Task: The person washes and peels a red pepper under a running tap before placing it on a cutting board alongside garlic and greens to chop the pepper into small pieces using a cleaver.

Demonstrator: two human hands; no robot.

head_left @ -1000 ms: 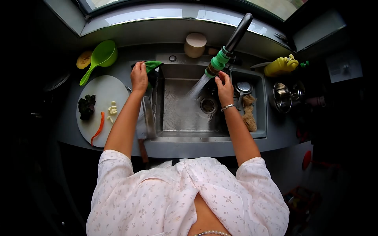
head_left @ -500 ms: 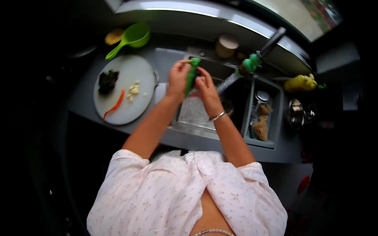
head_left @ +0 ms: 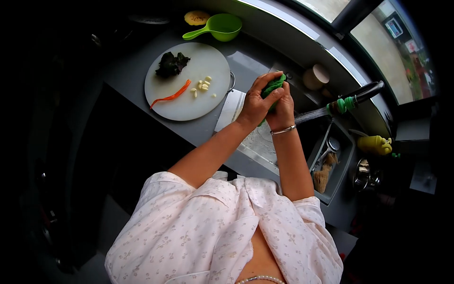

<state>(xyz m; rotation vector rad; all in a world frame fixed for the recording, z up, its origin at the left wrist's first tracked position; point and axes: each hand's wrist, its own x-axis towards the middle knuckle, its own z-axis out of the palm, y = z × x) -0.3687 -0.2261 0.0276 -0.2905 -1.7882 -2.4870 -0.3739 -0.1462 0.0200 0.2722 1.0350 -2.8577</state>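
Both hands are over the sink (head_left: pixel 257 142), closed around a crumpled green cloth (head_left: pixel 273 85). My left hand (head_left: pixel 257 102) grips it from the left, with the thumb across the front. Pressed against it on the right is my right hand (head_left: pixel 283 108), a bracelet at its wrist. Green shows above the fingers and a little below them; the rest is hidden in the palms. Just right of the hands, water runs from the faucet (head_left: pixel 354 99) into the sink.
A round white cutting board (head_left: pixel 203 111) on the left holds dark leaves (head_left: pixel 171 64), a red pepper strip (head_left: pixel 172 94) and garlic cloves (head_left: pixel 204 84). Behind it sit a green ladle-like scoop (head_left: pixel 224 27) and a cut squash piece (head_left: pixel 196 18). A grey drainer (head_left: pixel 333 177) with brushes stands right.
My hands have come together, bunching the green cloth that hung more stretched out between them. The view has turned, shifting the board and sink to the right.
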